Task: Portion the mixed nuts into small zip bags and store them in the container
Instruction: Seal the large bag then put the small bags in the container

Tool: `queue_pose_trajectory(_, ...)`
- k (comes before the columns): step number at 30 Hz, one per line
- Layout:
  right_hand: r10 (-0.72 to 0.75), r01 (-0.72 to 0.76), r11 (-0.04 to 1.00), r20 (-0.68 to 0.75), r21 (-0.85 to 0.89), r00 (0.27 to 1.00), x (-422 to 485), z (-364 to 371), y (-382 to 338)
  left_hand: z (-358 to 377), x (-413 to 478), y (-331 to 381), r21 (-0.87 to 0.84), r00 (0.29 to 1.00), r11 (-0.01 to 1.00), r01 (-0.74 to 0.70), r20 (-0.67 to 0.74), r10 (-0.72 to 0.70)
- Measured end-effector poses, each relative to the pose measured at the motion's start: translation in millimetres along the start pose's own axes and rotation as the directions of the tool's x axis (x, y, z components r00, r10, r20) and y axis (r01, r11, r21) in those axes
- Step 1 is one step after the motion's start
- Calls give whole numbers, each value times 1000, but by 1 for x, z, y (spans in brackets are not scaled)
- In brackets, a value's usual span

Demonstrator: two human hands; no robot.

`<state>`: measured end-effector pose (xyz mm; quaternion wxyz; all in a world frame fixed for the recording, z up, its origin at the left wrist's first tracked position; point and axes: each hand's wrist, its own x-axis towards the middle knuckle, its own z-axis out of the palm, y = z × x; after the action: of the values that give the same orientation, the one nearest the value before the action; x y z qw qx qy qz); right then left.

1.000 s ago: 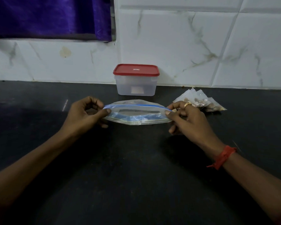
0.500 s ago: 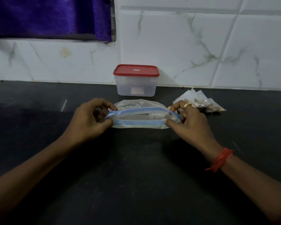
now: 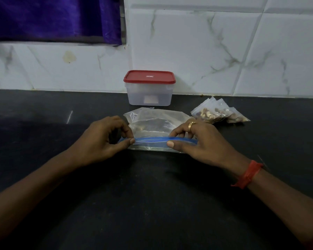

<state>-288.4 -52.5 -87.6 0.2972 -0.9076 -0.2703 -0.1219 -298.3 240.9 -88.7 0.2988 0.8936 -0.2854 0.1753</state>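
Upper left: purple curtain (image 3: 52,17) hanging against a white marbled tile wall (image 3: 206,42). Below, dark surface (image 3: 34,123) across the whole width.

Left of centre, left hand (image 3: 101,139), thumb and curled fingers pinching a large clear zip bag (image 3: 152,123) at the left end of its blue zip strip (image 3: 150,139). Bag lying flat on the surface between both hands, mouth toward the person, body stretching away toward the wall. Contents hard to make out through the plastic.

Behind the bag, against the wall, clear plastic container (image 3: 149,94) standing upright with red lid (image 3: 149,76) on, just apart from the bag's far edge.

Right of centre, right hand (image 3: 202,139), gold ring (image 3: 190,125) on one finger, thumb on top of the strip and fingers curled behind it, pinching toward the right end. Just beyond its knuckles, small zip bags (image 3: 217,112) filled with mixed nuts, fanned in a heap on the surface. Round the right wrist, a red band (image 3: 248,175).
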Motion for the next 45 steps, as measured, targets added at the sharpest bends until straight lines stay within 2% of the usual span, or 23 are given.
queue_pose_trajectory(4,9,-9,1000,1,-21,1000,1,1,1,1,-1,0,-31,1000,1000,5,18,-5)
queue_pose_trajectory(8,44,-48,999,-161,-23,986,0,2,2,0,-1,0,-108,998,994,24,65,-17)
queue_pose_trajectory(11,92,-107,994,-289,-36,953,1,-1,4,-1,1,3,-146,999,989,38,11,-37)
queue_pose_trajectory(14,125,-178,976,-351,-125,928,2,-6,3,-4,3,3,-97,997,994,54,-47,-59)
queue_pose_trajectory(17,145,-225,958,-374,-179,916,1,-8,1,-4,3,4,-46,996,997,69,-47,-71)
queue_pose_trajectory(21,132,-213,953,-338,-215,932,0,-6,2,0,0,6,-21,996,996,89,13,-89)
queue_pose_trajectory(26,105,-176,950,-268,-257,958,1,-3,1,0,0,9,-41,993,993,113,-32,-114)
queue_pose_trajectory(30,160,-161,987,-116,-1,980,3,-6,8,-3,3,3,-179,961,955,236,-101,-256)
queue_pose_trajectory(32,167,-158,983,-90,99,982,4,-8,13,-5,6,-3,-350,927,876,333,-49,-372)
queue_pose_trajectory(34,174,-156,972,-93,176,980,4,-9,16,-6,7,-6,-509,910,773,378,47,-413)
queue_pose_trajectory(36,168,-140,958,-95,251,981,4,-10,16,-6,6,-6,-592,916,719,365,91,-391)
queue_pose_trajectory(40,159,-111,912,-89,394,983,5,-12,15,-6,4,1,-660,920,676,329,63,-386)
queue_pose_trajectory(45,199,-135,764,-31,631,980,7,-13,12,-10,5,1,-763,901,568,308,42,-433)
